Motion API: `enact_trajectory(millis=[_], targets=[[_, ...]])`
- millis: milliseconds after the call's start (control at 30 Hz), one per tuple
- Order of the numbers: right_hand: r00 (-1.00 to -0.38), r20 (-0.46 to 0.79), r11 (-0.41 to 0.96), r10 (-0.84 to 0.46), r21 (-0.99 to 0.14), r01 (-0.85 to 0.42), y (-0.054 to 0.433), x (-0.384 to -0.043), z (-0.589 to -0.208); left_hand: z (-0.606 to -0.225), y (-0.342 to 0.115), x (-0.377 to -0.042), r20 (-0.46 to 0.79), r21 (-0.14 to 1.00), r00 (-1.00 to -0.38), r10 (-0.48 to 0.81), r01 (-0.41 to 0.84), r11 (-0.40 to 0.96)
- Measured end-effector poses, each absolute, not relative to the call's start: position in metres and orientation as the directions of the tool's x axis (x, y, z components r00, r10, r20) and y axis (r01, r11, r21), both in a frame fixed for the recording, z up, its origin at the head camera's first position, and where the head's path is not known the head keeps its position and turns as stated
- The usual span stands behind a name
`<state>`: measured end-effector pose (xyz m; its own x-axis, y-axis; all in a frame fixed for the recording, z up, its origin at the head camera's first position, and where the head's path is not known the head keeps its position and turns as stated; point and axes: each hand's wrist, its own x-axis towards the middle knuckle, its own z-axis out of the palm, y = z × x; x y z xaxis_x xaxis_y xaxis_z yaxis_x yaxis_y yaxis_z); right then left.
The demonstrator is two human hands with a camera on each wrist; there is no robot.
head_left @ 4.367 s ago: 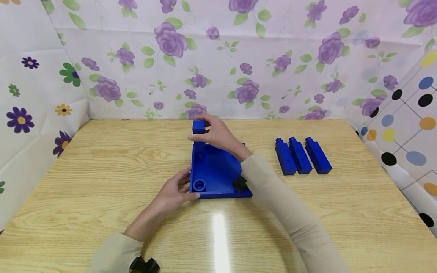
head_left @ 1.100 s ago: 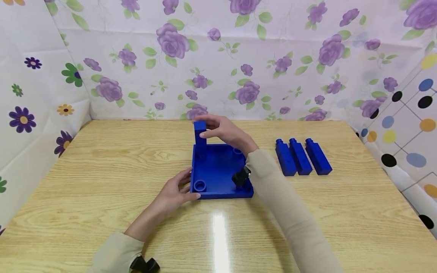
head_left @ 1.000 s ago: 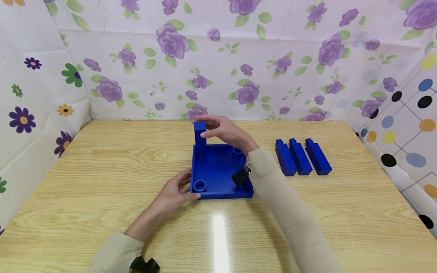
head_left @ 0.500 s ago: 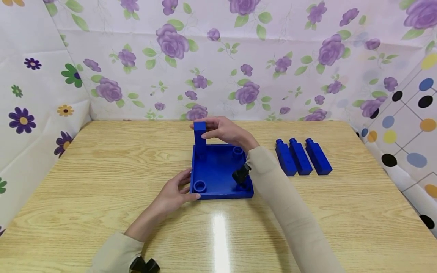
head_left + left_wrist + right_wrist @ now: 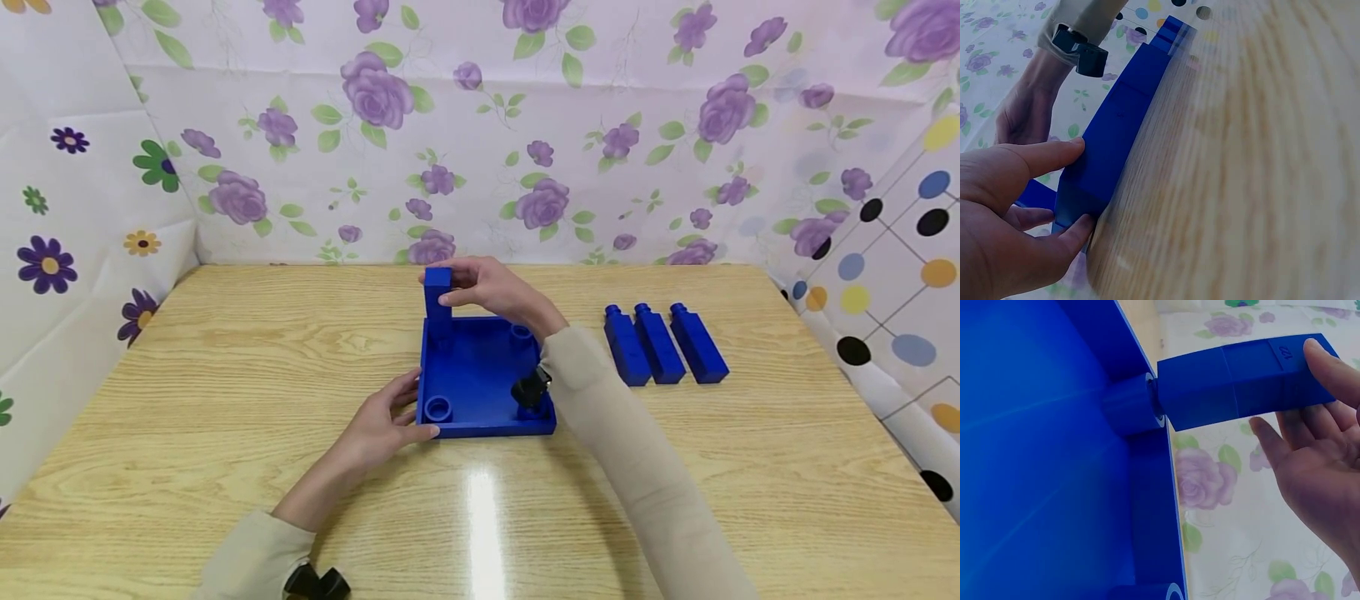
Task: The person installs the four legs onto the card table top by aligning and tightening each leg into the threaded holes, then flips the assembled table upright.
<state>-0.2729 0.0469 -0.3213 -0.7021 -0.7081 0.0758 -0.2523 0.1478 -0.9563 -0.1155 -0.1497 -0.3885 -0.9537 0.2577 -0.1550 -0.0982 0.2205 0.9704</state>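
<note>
A square blue plastic tabletop lies upside down with its rim up and a round socket in each corner. In its far left corner a blue table leg stands upright; the right wrist view shows its narrow end at the mouth of the corner socket. My right hand grips the leg near its top, thumb on one face and fingers on the other side. At the near left corner my left hand holds the tabletop's edge, thumb on one side and fingers beneath.
Three more blue legs lie side by side on the wooden table, right of the tabletop. A flowered cloth hangs behind the table's far edge, with patterned cloths at both sides.
The leg has come down slightly at the far left corner since the oldest frame, and my right hand's thumb has shifted right on it. My left hand has stayed in place.
</note>
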Motion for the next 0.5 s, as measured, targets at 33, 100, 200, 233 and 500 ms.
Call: enact_trajectory(millis=[33,100,200,233,500], targets=[[-0.716,0.073,0.165,-0.695,-0.952,-0.257,0.046,-0.272,-0.321,-0.389,-0.15,-0.115,-0.154,0.971,-0.953,0.259,-0.097,0.221],[-0.741,0.062,0.199,-0.668,-0.945,-0.259,0.045,-0.271,-0.322,-0.388,-0.15,-0.115,-0.152,0.97,-0.953,0.261,-0.094,0.222],[-0.772,0.058,0.252,-0.632,-0.928,-0.276,0.044,-0.27,-0.323,-0.389,-0.15,-0.115,-0.148,0.971,-0.953,0.265,-0.089,0.222],[-0.781,0.061,0.272,-0.622,-0.919,-0.287,0.043,-0.27,-0.323,-0.389,-0.15,-0.115,-0.147,0.971,-0.952,0.267,-0.089,0.22],[-0.843,0.148,0.374,-0.517,-0.847,-0.378,0.034,-0.264,-0.324,-0.392,-0.151,-0.117,-0.147,0.972,-0.952,0.269,-0.089,0.216]])
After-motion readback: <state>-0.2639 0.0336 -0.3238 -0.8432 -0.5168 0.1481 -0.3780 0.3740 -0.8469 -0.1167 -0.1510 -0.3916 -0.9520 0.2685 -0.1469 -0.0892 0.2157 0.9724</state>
